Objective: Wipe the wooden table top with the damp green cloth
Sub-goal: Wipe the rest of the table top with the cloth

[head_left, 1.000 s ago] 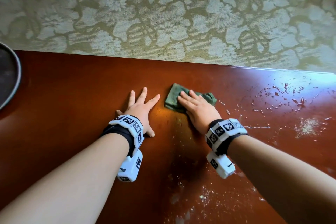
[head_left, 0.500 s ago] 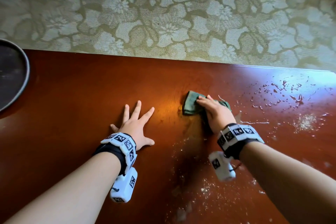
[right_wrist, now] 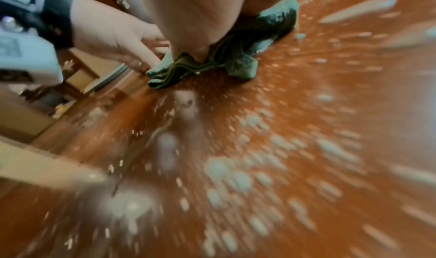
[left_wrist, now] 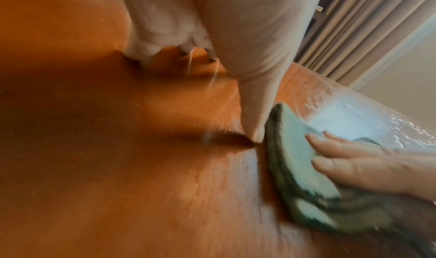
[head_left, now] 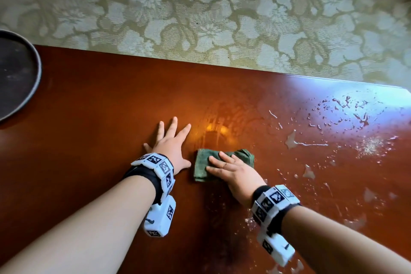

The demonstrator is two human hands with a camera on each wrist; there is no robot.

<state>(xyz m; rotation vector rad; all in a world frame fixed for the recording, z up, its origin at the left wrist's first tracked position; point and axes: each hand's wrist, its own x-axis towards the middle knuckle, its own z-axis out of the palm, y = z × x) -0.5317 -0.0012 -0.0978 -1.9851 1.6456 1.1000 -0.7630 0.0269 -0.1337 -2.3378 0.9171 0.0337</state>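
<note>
On table (head_left: 89, 100), right hand (head_left: 235, 171) flat atop cloth (head_left: 201, 163).

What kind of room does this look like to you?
Probably a living or dining room in a home: a polished wooden table stands on a floral patterned carpet, and pleated curtains hang beyond the table's end.

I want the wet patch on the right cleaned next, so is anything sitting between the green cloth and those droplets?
Nothing visible: bare table top lies between the green cloth under the right hand and the droplets.
</note>
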